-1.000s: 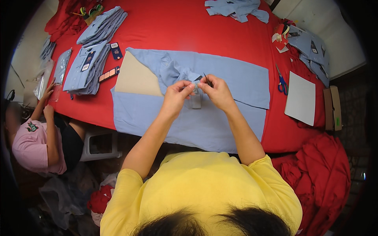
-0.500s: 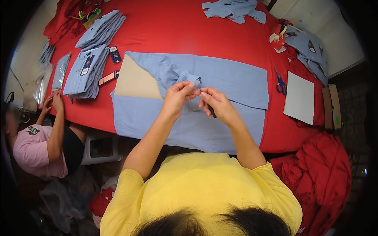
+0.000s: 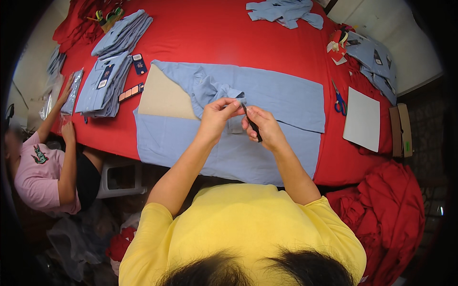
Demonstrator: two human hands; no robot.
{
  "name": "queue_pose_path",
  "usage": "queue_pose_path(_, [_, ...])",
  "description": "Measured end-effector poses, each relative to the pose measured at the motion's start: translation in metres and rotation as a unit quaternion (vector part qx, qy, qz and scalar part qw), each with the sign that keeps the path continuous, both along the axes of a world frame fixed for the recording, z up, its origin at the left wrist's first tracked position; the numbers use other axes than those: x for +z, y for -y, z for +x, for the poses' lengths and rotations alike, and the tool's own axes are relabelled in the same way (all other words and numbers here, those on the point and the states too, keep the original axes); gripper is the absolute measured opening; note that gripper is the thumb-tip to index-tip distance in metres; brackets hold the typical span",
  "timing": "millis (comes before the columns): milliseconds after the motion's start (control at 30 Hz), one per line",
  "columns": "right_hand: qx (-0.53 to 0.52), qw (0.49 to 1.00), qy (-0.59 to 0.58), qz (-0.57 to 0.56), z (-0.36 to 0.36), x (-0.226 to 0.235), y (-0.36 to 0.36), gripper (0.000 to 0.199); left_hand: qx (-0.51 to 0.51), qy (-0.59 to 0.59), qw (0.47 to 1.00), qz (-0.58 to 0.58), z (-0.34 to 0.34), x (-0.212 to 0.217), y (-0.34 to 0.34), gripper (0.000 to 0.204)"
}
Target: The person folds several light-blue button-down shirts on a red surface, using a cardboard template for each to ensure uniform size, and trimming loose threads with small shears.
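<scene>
Light-blue trousers or a similar garment [image 3: 286, 102] lie spread over the table, one part bunched up near the middle. My left hand [image 3: 217, 117] is closed in a pinch on the edge of that bunched blue cloth. In my right hand [image 3: 268, 129] is a small black cutting tool, seemingly thread snips [image 3: 255, 127], its tip pointing up to the cloth beside my left fingertips. The two hands are almost touching. A beige board or fabric panel [image 3: 167, 97] shows at the garment's left. Whatever lies between the fingertips is too small to make out.
Folded blue garments [image 3: 102, 88] with tags are stacked at the left. Blue-handled scissors [image 3: 340, 104] and a white sheet [image 3: 362, 119] lie right on the red tablecloth [image 3: 205, 33]. Bagged garments [image 3: 374, 57] sit far right. A co-worker in pink [image 3: 45, 171] handles a packet at left.
My right hand has turned the black tool upward, from hanging below the fingers to pointing at the cloth edge. The co-worker's one arm has reached farther over the plastic packet.
</scene>
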State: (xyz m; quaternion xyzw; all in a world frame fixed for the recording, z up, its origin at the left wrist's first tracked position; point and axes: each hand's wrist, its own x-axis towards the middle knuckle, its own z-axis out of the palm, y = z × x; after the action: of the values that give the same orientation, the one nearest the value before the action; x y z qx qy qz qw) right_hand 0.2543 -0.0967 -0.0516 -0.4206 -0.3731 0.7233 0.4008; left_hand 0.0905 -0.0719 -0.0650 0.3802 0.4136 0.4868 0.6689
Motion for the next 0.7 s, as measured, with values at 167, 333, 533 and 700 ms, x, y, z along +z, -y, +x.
queue_pose_path(167, [0.0, 1.0, 0.005, -0.01, 0.002, 0.0, -0.002, 0.025, -0.005, -0.026, 0.999, 0.018, 0.001, -0.001, -0.001, 0.018])
queue_pose_path(333, [0.008, 1.0, 0.004, -0.011, 0.003, -0.002, -0.004, 0.025, -0.004, -0.018, 1.0, 0.01, 0.003, -0.002, 0.0, 0.018])
queue_pose_path(533, [0.009, 1.0, 0.002, -0.026, 0.002, -0.005, -0.005, 0.022, 0.02, -0.015, 1.0, 0.006, 0.008, -0.002, 0.0, 0.017])
queue_pose_path(700, [0.002, 0.999, -0.037, -0.039, 0.0, -0.007, -0.006, 0.02, 0.057, 0.0, 0.998, -0.005, 0.013, 0.0, 0.001, 0.017])
